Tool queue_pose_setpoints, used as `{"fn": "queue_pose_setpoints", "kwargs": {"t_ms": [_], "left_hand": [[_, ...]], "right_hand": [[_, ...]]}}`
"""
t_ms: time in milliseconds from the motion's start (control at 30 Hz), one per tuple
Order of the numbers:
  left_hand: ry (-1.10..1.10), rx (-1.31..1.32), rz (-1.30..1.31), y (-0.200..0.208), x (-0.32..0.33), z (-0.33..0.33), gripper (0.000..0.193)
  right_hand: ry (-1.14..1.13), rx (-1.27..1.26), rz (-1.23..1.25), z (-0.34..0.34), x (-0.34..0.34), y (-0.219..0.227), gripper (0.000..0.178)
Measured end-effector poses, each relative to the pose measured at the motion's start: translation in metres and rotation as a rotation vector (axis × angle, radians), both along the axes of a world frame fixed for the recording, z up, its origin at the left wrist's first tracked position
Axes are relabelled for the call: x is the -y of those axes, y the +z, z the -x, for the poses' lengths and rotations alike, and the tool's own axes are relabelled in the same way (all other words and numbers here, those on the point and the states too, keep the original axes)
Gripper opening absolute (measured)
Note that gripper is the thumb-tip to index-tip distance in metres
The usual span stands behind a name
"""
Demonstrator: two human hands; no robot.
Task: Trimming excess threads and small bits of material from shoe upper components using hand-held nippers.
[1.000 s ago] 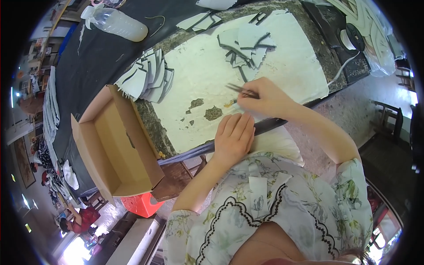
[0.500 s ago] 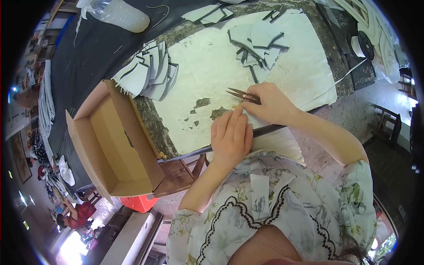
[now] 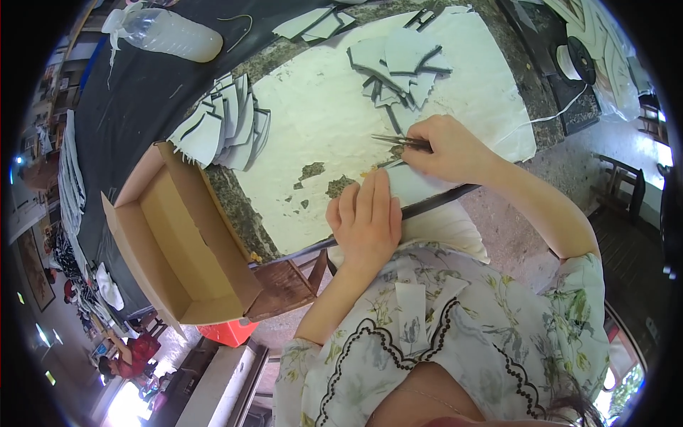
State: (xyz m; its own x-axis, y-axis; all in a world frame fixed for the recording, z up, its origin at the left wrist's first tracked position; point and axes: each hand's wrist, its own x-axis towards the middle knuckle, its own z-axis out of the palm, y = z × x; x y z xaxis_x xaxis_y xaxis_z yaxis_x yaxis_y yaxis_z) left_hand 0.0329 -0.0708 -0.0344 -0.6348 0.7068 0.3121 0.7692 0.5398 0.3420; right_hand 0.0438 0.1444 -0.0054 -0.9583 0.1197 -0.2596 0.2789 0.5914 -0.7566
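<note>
My right hand [image 3: 449,151] is closed around a pair of dark metal thread snips [image 3: 404,141], their narrow blades pointing left over the white sheet. At the table's near edge my left hand [image 3: 365,222] lies with its fingers stretched out. Its fingertips rest on a pale, flat piece [image 3: 414,182] that spans the space between both hands; part of it is hidden under them. Just beyond the snips is a loose pile of pale, dark-edged cut pieces [image 3: 398,64]. A second fanned stack of such pieces [image 3: 226,121] sits to the left.
An open cardboard box [image 3: 181,245] stands left of the white sheet [image 3: 302,99], which is torn in places. A clouded plastic bottle [image 3: 167,34] lies at the far left. A spool [image 3: 575,60] with a white strand is at the right. Another person [image 3: 135,359] is at lower left.
My right hand has moved right and away from my left hand with the snips. More of the pale piece shows between my hands. The view has shifted slightly.
</note>
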Motion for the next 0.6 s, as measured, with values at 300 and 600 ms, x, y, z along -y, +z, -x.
{"fn": "queue_pose_setpoints", "kwargs": {"t_ms": [300, 600], "left_hand": [[-0.005, -0.019, 0.054, 0.005, -0.005, 0.007, 0.042], [-0.127, -0.115, 0.214, 0.020, -0.014, 0.014, 0.045]], "right_hand": [[0.003, 0.033, 0.010, -0.005, -0.003, 0.008, 0.022], [0.018, 0.020, -0.042, -0.009, 0.000, 0.002, 0.020]]}}
